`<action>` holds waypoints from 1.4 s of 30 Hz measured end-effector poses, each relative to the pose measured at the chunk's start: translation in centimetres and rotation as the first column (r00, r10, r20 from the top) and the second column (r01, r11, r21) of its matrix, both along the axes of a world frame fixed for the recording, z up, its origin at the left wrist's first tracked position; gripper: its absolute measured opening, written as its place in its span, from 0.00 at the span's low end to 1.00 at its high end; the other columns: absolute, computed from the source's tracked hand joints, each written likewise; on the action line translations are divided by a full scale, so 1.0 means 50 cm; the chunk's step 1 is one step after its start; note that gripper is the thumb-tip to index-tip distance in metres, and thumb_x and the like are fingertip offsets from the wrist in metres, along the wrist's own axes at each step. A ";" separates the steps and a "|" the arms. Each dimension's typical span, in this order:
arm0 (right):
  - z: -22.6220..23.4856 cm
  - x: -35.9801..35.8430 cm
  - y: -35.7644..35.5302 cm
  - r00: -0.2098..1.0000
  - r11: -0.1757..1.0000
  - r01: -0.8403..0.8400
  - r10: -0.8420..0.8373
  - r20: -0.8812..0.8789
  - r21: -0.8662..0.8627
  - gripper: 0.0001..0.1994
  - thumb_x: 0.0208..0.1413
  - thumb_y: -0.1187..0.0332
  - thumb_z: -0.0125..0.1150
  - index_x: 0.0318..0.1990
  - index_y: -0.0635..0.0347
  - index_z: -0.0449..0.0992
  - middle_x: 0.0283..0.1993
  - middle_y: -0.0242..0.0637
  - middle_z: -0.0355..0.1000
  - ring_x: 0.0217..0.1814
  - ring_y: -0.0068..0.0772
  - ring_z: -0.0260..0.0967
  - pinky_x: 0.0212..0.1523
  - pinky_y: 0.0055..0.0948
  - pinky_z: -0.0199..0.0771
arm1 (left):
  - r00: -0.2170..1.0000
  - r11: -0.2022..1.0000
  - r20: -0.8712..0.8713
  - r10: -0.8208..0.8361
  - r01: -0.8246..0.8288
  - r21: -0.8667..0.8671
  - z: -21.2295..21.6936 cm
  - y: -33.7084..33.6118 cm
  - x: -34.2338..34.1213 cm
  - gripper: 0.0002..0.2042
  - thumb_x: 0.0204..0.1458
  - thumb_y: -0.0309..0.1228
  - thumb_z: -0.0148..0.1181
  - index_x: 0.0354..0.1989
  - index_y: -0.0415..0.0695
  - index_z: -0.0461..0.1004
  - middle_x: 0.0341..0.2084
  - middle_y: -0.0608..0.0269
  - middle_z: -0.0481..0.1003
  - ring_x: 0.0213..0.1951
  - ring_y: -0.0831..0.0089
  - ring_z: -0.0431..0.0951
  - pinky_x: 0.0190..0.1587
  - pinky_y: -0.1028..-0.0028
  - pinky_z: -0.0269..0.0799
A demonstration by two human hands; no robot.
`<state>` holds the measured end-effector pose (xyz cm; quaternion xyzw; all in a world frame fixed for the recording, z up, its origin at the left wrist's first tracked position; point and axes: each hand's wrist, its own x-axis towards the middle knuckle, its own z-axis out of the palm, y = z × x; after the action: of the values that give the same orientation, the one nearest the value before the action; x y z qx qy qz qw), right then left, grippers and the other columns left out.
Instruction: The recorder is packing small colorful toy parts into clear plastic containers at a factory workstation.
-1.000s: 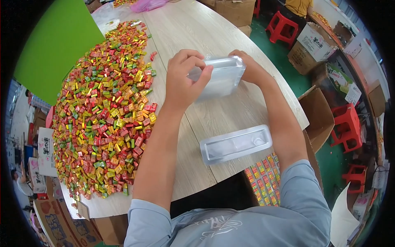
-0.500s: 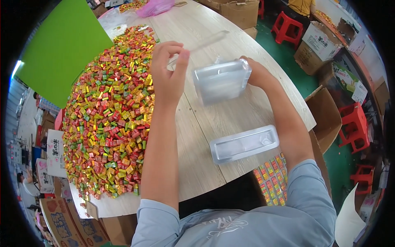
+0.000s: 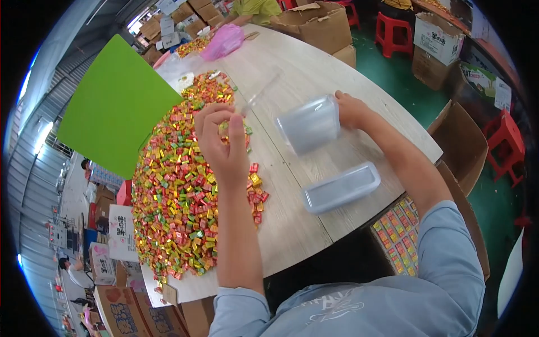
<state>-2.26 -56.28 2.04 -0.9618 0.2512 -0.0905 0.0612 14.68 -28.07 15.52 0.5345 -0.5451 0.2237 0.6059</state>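
"Panel (image 3: 120, 106), green, at ten o'clock; its lower edge borders the wrapped-candy pile (image 3: 179, 196) at eight, where pieces spill past the left forearm."

"And the left hand (image 3: 219, 140)?"

"Ten o'clock, over the pile. Fingers curled, thumb raised; a blurred clear strip (image 3: 264, 90) runs from the fingertips toward one o'clock. Whether it is pinched, I cannot tell."

"Room to move?"

"A narrow band of tabletop (image 3: 283, 185) between pile and trays, a broader stretch toward one o'clock."

"The trays?"

"Clear tray stack (image 3: 307, 126) at one o'clock, well inside the edge; single clear tray (image 3: 341, 188) between three and four, near the edge."

"Right hand (image 3: 351, 112)?"

"Two o'clock, grasping the stack's right end. Open carton (image 3: 457, 135), three o'clock, just beyond the table's edge."
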 end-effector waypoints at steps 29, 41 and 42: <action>0.002 -0.283 0.157 0.991 0.997 0.031 -0.022 0.135 -0.066 0.23 0.63 0.69 0.58 0.66 0.52 0.69 0.67 0.46 0.65 0.65 0.51 0.64 0.66 0.43 0.65 | 0.940 0.551 0.030 -0.339 0.172 0.816 -0.258 0.070 -0.086 0.16 0.43 0.24 0.67 0.43 0.45 0.76 0.47 0.57 0.75 0.53 0.54 0.75 0.56 0.63 0.71; 0.054 -0.313 0.189 0.994 1.000 -0.014 0.013 0.109 0.012 0.24 0.59 0.75 0.55 0.65 0.57 0.70 0.65 0.49 0.64 0.64 0.54 0.63 0.65 0.44 0.65 | 0.950 0.563 0.190 -0.249 -0.018 0.826 -0.243 0.095 -0.084 0.17 0.53 0.33 0.67 0.52 0.49 0.78 0.59 0.57 0.71 0.62 0.56 0.70 0.63 0.58 0.65; 0.056 -0.318 0.190 0.986 0.998 -0.055 0.057 0.154 -0.019 0.24 0.57 0.76 0.53 0.64 0.58 0.72 0.65 0.49 0.65 0.64 0.54 0.63 0.65 0.44 0.65 | 0.955 0.529 0.180 -0.235 -0.030 0.848 -0.240 0.099 -0.083 0.18 0.54 0.34 0.66 0.54 0.51 0.78 0.60 0.57 0.70 0.63 0.55 0.69 0.64 0.57 0.64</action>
<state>-18.13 -46.77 4.86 -0.9590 0.2179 -0.1648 0.0760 10.51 -23.12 3.51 0.6904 -0.6933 -0.0320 0.2040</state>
